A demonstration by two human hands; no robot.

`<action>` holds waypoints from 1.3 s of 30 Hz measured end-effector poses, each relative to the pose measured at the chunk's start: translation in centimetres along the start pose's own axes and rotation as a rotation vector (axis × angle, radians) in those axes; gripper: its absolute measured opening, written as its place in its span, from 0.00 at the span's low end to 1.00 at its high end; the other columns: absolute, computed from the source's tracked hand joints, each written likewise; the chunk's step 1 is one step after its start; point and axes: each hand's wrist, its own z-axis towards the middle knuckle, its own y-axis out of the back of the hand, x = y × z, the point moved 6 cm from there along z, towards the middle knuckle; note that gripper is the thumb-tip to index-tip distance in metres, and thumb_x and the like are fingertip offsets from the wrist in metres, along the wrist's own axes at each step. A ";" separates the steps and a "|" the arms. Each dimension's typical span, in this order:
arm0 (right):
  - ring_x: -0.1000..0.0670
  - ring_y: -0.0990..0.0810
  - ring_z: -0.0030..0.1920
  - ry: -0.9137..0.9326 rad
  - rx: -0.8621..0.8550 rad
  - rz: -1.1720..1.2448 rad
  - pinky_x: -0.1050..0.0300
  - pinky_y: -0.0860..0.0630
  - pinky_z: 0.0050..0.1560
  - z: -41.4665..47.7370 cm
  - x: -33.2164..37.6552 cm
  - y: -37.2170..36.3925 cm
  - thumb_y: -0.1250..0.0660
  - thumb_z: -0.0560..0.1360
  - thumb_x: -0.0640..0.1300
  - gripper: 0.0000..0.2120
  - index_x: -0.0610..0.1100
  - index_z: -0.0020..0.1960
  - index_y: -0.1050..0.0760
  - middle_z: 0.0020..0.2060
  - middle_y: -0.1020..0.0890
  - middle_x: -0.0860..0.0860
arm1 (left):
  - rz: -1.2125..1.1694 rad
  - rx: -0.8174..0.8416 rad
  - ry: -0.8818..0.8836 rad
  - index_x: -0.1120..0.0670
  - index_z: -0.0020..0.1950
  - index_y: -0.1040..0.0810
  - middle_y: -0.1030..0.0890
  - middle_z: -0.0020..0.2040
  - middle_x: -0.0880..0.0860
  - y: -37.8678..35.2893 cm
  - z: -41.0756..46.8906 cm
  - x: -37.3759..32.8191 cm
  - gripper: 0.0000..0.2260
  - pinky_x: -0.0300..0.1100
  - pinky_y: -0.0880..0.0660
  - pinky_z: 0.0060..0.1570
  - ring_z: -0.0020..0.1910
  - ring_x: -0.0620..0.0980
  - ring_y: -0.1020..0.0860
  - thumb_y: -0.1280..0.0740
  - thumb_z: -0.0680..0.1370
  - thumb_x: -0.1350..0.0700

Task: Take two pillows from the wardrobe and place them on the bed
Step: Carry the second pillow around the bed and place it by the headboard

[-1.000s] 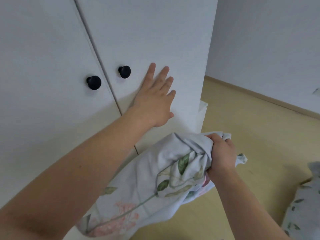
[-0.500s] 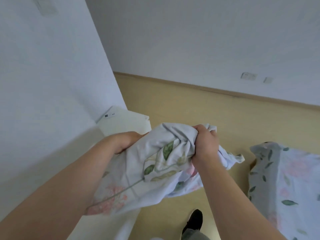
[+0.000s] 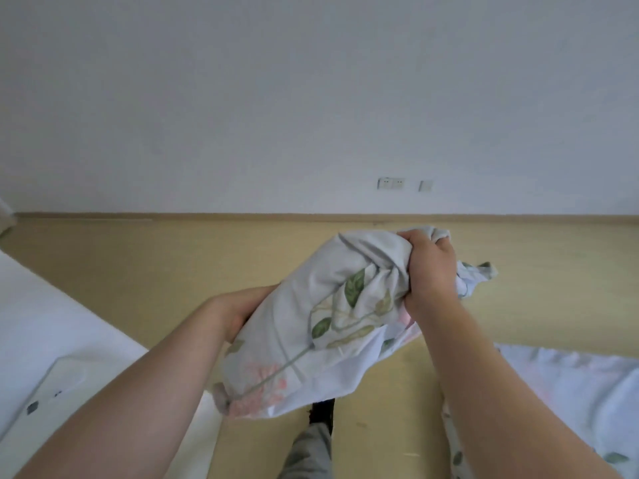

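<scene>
While the right hand (image 3: 430,271) bunches the pillow's (image 3: 321,326) top corner tight, the left hand (image 3: 242,311) cups its side. Open floor (image 3: 173,264) lies ahead; the bed (image 3: 581,392) edge sits just right.

In my hands, the pale floral-print cloth pillow (image 3: 321,326) is soft, matt cotton-like fabric, creased where my right hand (image 3: 430,271) bunches it. At six o'clock the yellow wood-look floor (image 3: 173,271) looks smooth with a faint sheen. At four o'clock, the floral cloth bedding (image 3: 570,392) is matt and wrinkled. The white wall (image 3: 311,98) at twelve is matt.
</scene>
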 end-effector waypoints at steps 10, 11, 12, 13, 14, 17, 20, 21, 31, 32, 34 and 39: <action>0.38 0.16 0.49 -0.011 -0.400 0.106 0.40 0.18 0.53 25.6 9.8 6.6 0.35 0.76 0.37 0.11 0.34 0.56 0.22 0.50 0.16 0.37 | 0.245 0.387 -0.012 0.55 0.66 0.18 0.20 0.67 0.59 -7.5 17.9 -35.7 0.31 0.53 0.30 0.70 0.66 0.60 0.21 0.33 0.75 0.33; 0.39 0.17 0.49 -0.012 -0.440 0.106 0.41 0.19 0.52 27.4 10.7 7.7 0.35 0.77 0.38 0.08 0.36 0.53 0.22 0.49 0.16 0.38 | 0.251 0.425 -0.033 0.56 0.67 0.19 0.20 0.67 0.59 -9.1 19.5 -39.1 0.30 0.54 0.30 0.70 0.66 0.60 0.21 0.32 0.75 0.34; 0.40 0.18 0.47 -0.016 -0.476 0.109 0.43 0.19 0.51 29.1 11.6 9.0 0.36 0.77 0.38 0.06 0.38 0.50 0.21 0.48 0.17 0.38 | 0.258 0.451 -0.074 0.57 0.66 0.18 0.19 0.66 0.60 -11.4 20.4 -42.8 0.28 0.54 0.30 0.70 0.64 0.60 0.20 0.31 0.76 0.37; 0.41 0.18 0.46 -0.022 -0.516 0.107 0.45 0.20 0.48 30.8 12.1 10.5 0.36 0.78 0.38 0.06 0.39 0.49 0.21 0.47 0.18 0.39 | 0.248 0.477 -0.123 0.58 0.64 0.17 0.18 0.63 0.60 -13.7 21.4 -46.0 0.25 0.53 0.28 0.67 0.60 0.60 0.18 0.30 0.76 0.40; 0.42 0.19 0.44 -0.027 -0.556 0.111 0.48 0.21 0.46 32.7 12.7 12.2 0.37 0.78 0.39 0.07 0.39 0.50 0.21 0.47 0.18 0.38 | 0.251 0.499 -0.167 0.58 0.60 0.15 0.17 0.62 0.60 -16.4 22.3 -49.4 0.22 0.52 0.25 0.63 0.56 0.59 0.16 0.29 0.75 0.43; 0.43 0.20 0.44 -0.043 -0.656 0.106 0.48 0.22 0.47 38.3 13.5 17.5 0.38 0.77 0.41 0.14 0.35 0.59 0.23 0.51 0.19 0.36 | 0.343 0.556 -0.260 0.58 0.61 0.16 0.17 0.63 0.60 -24.3 25.5 -57.7 0.18 0.52 0.23 0.59 0.57 0.57 0.17 0.29 0.77 0.48; 0.43 0.21 0.47 -0.090 -0.755 0.093 0.44 0.22 0.50 45.2 14.1 23.8 0.37 0.76 0.44 0.18 0.33 0.60 0.24 0.53 0.19 0.35 | 0.474 0.601 -0.240 0.58 0.65 0.19 0.18 0.64 0.60 -32.6 30.0 -64.6 0.19 0.53 0.23 0.62 0.62 0.58 0.19 0.30 0.78 0.48; 0.43 0.20 0.47 -0.118 -0.759 0.078 0.45 0.22 0.48 47.8 14.2 25.8 0.37 0.75 0.46 0.19 0.34 0.60 0.24 0.54 0.19 0.35 | 0.524 0.602 -0.213 0.58 0.65 0.19 0.17 0.62 0.60 -35.0 31.9 -66.5 0.19 0.53 0.23 0.61 0.60 0.58 0.18 0.30 0.78 0.49; 0.41 0.16 0.51 -0.381 -0.757 0.489 0.49 0.19 0.50 65.9 20.6 39.0 0.42 0.78 0.70 0.31 0.43 0.57 0.20 0.51 0.14 0.43 | 0.611 0.552 -0.222 0.58 0.60 0.19 0.14 0.43 0.60 -59.4 40.0 -87.0 0.12 0.49 0.19 0.38 0.42 0.59 0.17 0.32 0.80 0.53; 0.43 0.17 0.46 -0.398 -0.804 0.443 0.53 0.20 0.42 67.2 21.6 40.5 0.42 0.77 0.71 0.31 0.43 0.55 0.21 0.48 0.15 0.45 | 0.603 0.562 -0.222 0.58 0.60 0.19 0.14 0.43 0.60 -61.8 40.5 -88.3 0.12 0.49 0.18 0.35 0.41 0.59 0.17 0.32 0.80 0.53; 0.50 0.23 0.34 -0.404 -0.830 0.355 0.60 0.28 0.31 70.6 24.6 43.7 0.39 0.73 0.74 0.31 0.44 0.48 0.22 0.36 0.19 0.49 | 0.621 0.570 -0.216 0.58 0.61 0.21 0.15 0.43 0.61 -67.3 42.4 -91.5 0.13 0.51 0.19 0.33 0.39 0.59 0.17 0.32 0.80 0.53; 0.52 0.42 0.25 -0.496 -0.783 0.073 0.61 0.45 0.27 80.9 30.6 53.1 0.29 0.73 0.60 0.23 0.46 0.31 0.33 0.25 0.36 0.49 | 0.648 0.609 -0.237 0.54 0.64 0.22 0.17 0.47 0.61 -82.2 48.5 -100.4 0.13 0.56 0.19 0.35 0.39 0.60 0.18 0.33 0.80 0.55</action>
